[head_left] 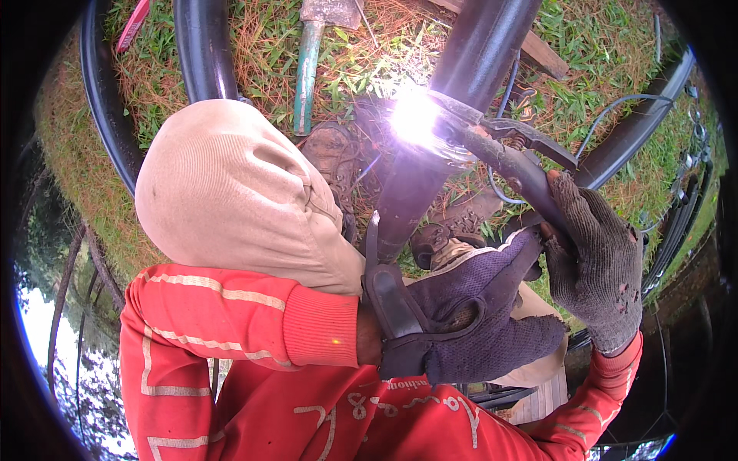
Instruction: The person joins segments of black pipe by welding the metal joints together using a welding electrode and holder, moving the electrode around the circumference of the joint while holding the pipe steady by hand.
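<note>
My right hand (596, 253), in a worn grey knit glove, grips the handle of an electrode holder (530, 173). Its jaws reach toward a large black pipe (484, 58), where a white welding arc (416, 117) glares and hides the rod's tip and the joint. My left hand (492, 307), in a dark purple glove, lies below the holder with fingers stretched and apart; contact with the right hand or handle is unclear. A dark strap-like piece (396, 300) with a narrow pale tip sits at its wrist. Below the arc, the lower pipe section (411, 192) runs between my boots.
More curved black pipes (206, 54) lie at left and right (638, 123). A spade with a green handle (308, 77) lies on the grass beyond my boot (330, 150). Wooden board (544, 55), thin cable (607, 115) and chain (698, 138) are at right. My tan-trousered knee (223, 177) stands at left.
</note>
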The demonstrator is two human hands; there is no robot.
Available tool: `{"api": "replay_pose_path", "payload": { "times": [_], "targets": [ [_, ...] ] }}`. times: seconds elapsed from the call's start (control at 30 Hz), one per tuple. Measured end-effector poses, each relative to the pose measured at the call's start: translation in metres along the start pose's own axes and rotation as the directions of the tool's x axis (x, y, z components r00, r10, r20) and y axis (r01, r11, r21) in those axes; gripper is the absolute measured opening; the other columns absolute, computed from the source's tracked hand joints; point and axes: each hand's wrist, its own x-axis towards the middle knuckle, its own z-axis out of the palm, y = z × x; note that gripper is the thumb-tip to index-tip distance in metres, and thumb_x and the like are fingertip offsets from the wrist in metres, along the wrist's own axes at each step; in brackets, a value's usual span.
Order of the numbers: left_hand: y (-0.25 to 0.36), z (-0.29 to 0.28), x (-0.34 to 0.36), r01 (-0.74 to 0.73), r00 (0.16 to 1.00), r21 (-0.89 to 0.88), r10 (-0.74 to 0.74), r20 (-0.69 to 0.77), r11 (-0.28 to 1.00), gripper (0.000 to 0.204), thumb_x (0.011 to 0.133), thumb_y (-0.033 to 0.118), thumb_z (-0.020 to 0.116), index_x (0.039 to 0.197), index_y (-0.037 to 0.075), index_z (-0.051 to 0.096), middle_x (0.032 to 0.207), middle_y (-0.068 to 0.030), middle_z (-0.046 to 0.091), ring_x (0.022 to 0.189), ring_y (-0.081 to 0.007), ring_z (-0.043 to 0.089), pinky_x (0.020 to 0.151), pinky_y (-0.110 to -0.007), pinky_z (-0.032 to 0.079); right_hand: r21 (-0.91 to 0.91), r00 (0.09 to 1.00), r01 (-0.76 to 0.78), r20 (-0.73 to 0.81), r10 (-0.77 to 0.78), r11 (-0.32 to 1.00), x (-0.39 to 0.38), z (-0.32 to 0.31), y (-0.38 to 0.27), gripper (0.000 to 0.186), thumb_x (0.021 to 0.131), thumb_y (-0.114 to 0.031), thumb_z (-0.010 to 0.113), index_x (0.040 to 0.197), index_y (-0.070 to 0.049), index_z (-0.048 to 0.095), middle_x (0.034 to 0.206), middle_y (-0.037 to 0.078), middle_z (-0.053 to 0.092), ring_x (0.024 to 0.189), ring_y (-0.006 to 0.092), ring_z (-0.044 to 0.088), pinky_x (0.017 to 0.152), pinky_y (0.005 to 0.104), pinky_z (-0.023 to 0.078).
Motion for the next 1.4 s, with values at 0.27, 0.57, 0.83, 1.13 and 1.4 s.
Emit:
{"api": "replay_pose_path", "payload": {
  "times": [0.27,0.57,0.83,1.13,1.4],
  "targets": [
    [0.001,-0.002,0.001,0.014,1.0,-0.024,-0.014,0.009,1.0,0.078,0.097,0.044,0.083,0.152,-0.003,0.053,0.139,-0.0264,0.067,0.119,-0.0361,0.072,0.102,-0.041,0.058,0.053,0.993,0.02,-0.115,-0.014,0.998,-0.003,0.004,0.0,0.057,0.091,-0.004,0.078,0.147,-0.006,0.068,0.116,0.025,0.076,0.095,0.0417,0.079,0.082,0.0443,0.062],
    [0.001,-0.003,0.001,0.03,0.999,-0.046,-0.03,0.016,0.998,0.078,0.097,0.044,0.083,0.152,-0.003,0.054,0.139,-0.0263,0.067,0.119,-0.0359,0.072,0.102,-0.041,0.058,0.063,0.996,0.03,-0.091,-0.024,0.998,-0.001,0.009,0.003,0.056,0.089,-0.009,0.079,0.144,-0.008,0.069,0.105,0.02,0.074,0.082,0.0417,0.075,0.071,0.0487,0.059],
    [0.001,-0.005,0.001,0.046,0.999,-0.063,-0.044,0.027,0.997,0.077,0.097,0.044,0.083,0.151,-0.003,0.054,0.139,-0.0262,0.067,0.119,-0.0358,0.072,0.101,-0.041,0.058,0.019,0.996,0.04,-0.086,-0.039,0.999,0.0,0.01,0.001,0.054,0.089,-0.01,0.078,0.143,-0.006,0.068,0.105,0.018,0.074,0.08,0.04,0.075,0.069,0.0475,0.059],
    [0.001,-0.005,0.002,0.059,0.998,-0.086,-0.055,0.042,0.995,0.077,0.097,0.044,0.083,0.151,-0.003,0.055,0.138,-0.0261,0.067,0.119,-0.0357,0.072,0.101,-0.04,0.058,0.025,0.996,0.045,-0.081,-0.043,0.999,-0.002,0.01,0.002,0.055,0.089,-0.009,0.078,0.143,-0.006,0.068,0.105,0.018,0.074,0.08,0.04,0.075,0.069,0.0474,0.058],
    [0.001,-0.005,0.002,0.074,0.996,-0.103,-0.069,0.054,0.992,0.076,0.097,0.044,0.083,0.151,-0.003,0.055,0.138,-0.0261,0.068,0.119,-0.0356,0.072,0.101,-0.04,0.058,0.006,0.996,0.047,-0.082,-0.046,0.999,-0.002,0.009,0.001,0.055,0.089,-0.009,0.078,0.143,-0.006,0.068,0.103,0.018,0.073,0.079,0.0401,0.074,0.069,0.0476,0.058]
  ]
}}
